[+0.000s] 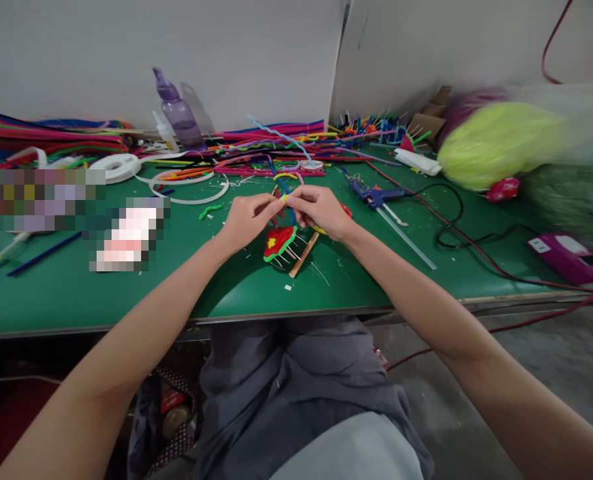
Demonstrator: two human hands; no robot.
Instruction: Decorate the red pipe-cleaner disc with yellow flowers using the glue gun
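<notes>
My left hand (249, 217) and my right hand (321, 210) meet over the middle of the green table. Both are closed, fingertips pinching a small yellow pipe cleaner (285, 198) between them. A blue pipe cleaner (292, 216) runs down by the fingers. Just below hangs or rests a red fuzzy piece (280, 243) with a green edge, a yellow centre and white filaments; whether it is joined to what I hold is unclear. Under the right hand lies a flat wooden stick (304, 255). Part of a yellow and red piece shows behind that hand.
A blue glue gun (376, 193) lies to the right with a clear glue stick (406, 240) and cables. Pipe cleaners (276, 143) pile along the wall beside a purple bottle (180, 117). White tape (114, 168) is at left, plastic bags (501, 140) at right.
</notes>
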